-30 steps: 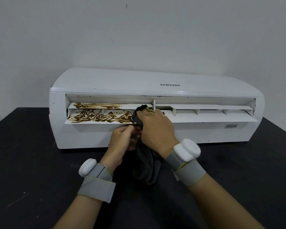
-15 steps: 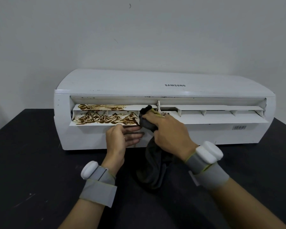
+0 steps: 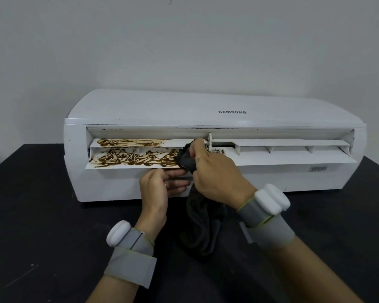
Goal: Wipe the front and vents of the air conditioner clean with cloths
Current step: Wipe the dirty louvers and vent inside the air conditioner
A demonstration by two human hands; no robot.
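Note:
A white air conditioner (image 3: 153,106) lies on a black table, its vent flaps (image 3: 293,157) open toward me. Brown grime (image 3: 131,159) smears the left half of the flaps; the right half looks white. My right hand (image 3: 214,173) grips a dark grey cloth (image 3: 202,228) and presses its bunched end against the flap near the middle of the vent, at the right end of the grime. The rest of the cloth hangs down onto the table. My left hand (image 3: 160,186) is under the lower flap's front edge, fingers straight and pointing right, touching the unit's front.
The black table (image 3: 35,215) spreads around the unit on all sides. A plain white wall (image 3: 184,51) stands right behind the air conditioner. Both wrists carry grey straps with white pods.
My left hand let go of the cloth and spread its fingers flat under the flap. The right hand stays at the middle of the vent with the cloth. The view shifted slightly.

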